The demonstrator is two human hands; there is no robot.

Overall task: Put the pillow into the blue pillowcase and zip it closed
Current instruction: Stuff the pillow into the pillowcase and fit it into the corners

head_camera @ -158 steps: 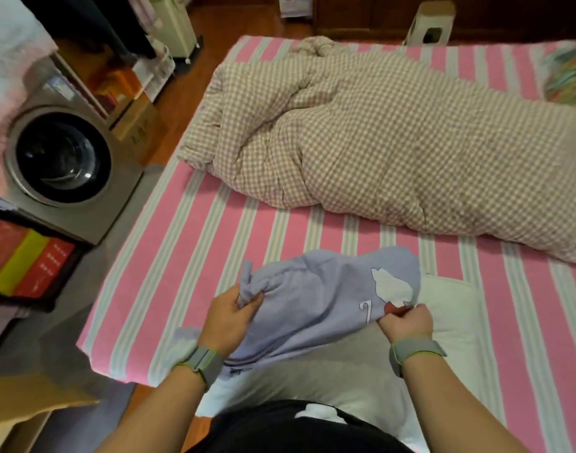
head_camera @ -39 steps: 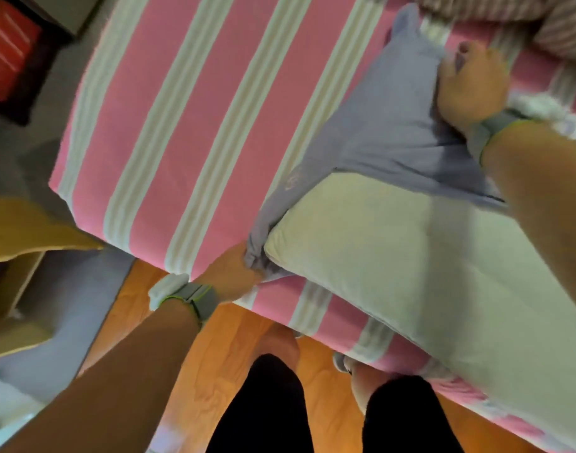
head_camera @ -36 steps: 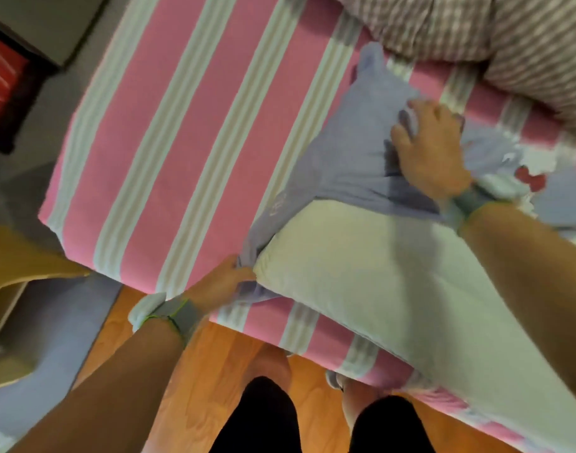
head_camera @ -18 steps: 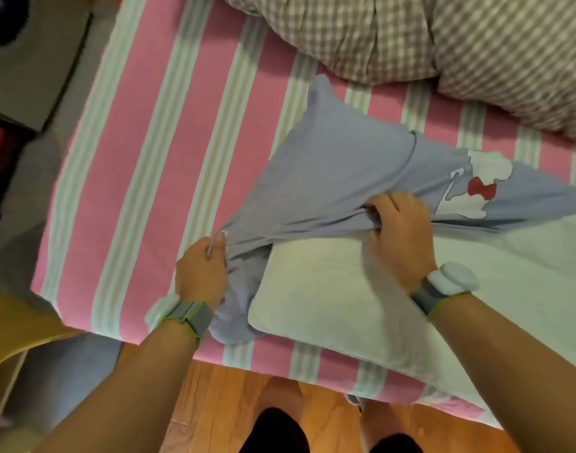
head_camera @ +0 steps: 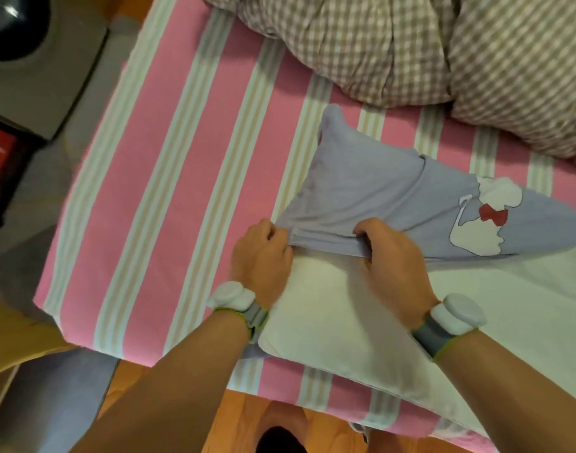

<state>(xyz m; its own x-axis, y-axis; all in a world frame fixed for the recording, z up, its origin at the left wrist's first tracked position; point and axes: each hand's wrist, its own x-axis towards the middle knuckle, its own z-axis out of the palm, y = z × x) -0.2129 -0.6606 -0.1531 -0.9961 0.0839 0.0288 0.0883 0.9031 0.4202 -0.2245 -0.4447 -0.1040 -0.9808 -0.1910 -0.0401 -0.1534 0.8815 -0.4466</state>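
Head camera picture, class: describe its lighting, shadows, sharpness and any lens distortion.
Head view: warm, soft indoor light with no glare; the forearms throw faint grey shadows across the white pillow; the blue pillowcase and both hands look slightly soft; the wide lens splays the bed's stripes; the dim corners blur the washing machine.

setting: home bedroom.
bed (head_camera: 169, 197): pink sheet with pale stripes, fills most of the view.
bedding: checked quilt (head_camera: 394, 44) bunched at the far side; white pillow (head_camera: 361, 331) near the bed edge.
floor (head_camera: 247, 416): orange wood boards.
beside bed: grey appliance (head_camera: 35, 70) with dark round door.
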